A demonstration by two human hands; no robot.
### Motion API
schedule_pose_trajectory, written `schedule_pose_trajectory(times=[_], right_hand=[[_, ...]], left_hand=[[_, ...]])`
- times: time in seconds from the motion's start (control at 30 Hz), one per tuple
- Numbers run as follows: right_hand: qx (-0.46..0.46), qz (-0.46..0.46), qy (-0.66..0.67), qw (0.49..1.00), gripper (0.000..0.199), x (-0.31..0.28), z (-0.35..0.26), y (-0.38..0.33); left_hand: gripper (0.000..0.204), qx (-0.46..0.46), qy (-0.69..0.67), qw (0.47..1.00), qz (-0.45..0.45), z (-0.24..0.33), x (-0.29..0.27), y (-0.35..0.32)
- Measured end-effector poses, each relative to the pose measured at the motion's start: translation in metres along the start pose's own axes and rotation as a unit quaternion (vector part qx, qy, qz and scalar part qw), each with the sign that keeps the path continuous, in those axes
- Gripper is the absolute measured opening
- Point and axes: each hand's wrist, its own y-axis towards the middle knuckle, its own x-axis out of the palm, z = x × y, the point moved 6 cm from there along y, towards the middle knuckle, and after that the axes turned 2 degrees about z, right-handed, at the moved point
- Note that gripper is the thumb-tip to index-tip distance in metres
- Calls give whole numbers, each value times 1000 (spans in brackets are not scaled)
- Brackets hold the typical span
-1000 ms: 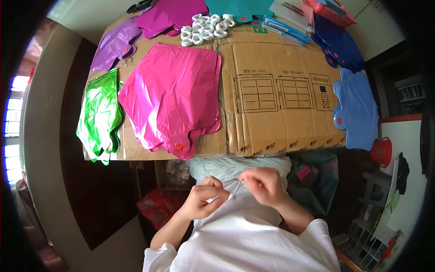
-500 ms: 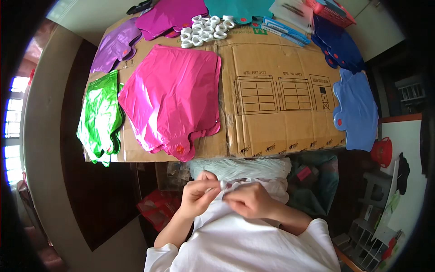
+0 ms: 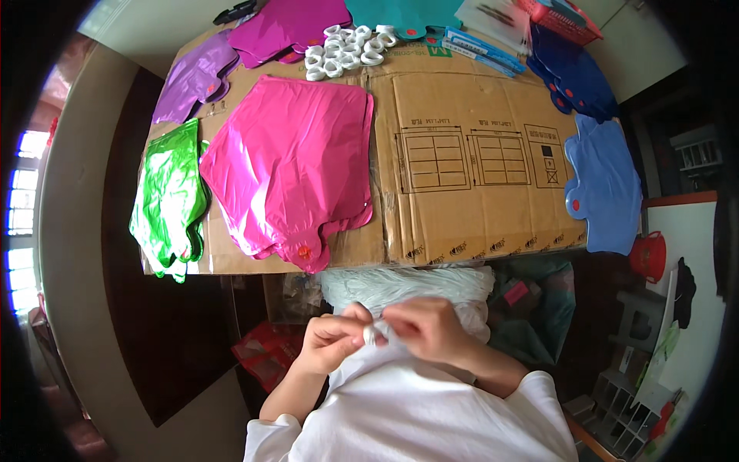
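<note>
My left hand (image 3: 329,342) is closed, pinching a small white coil of ribbon (image 3: 370,335) in front of my chest. My right hand (image 3: 429,327), blurred by motion, has its fingers curled at the coil's right side, with white ribbon between the hands. Just beyond them, below the table edge, lies a thick bundle of white strands (image 3: 408,285). Small white coils (image 3: 350,55), several in a heap, lie at the back of the cardboard tabletop (image 3: 493,215).
Around the cardboard lie flat foil balloons: pink (image 3: 292,162), green (image 3: 168,196), lilac (image 3: 192,81), magenta (image 3: 289,27), teal (image 3: 412,14), navy (image 3: 571,73) and light blue (image 3: 608,185). Blue-white packets (image 3: 485,54) and a red basket (image 3: 566,21) sit at the back right.
My right hand has risen and turned near the coil. My left hand has shifted slightly, and the white coil shows lower and more plainly between the hands.
</note>
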Motion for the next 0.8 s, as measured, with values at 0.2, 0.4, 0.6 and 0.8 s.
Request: schedule_pose_trajectory(times=[0.2,0.4,0.6,0.8], right_hand=[[56,24,28,998,9,-18,0,7],[-29,-47,42,998,8,-2,-19,-3],[-20,-18,28,999,5,-4,-11,-1],[9,84,51,995,4,-19,-1,7]], left_hand=[[11,-15,276,960,-49,15,10,9],[12,1,473,880,41,20,4,16],[15,-25,207,978,15,15,8,16],[19,-27,7,996,-88,13,15,12]])
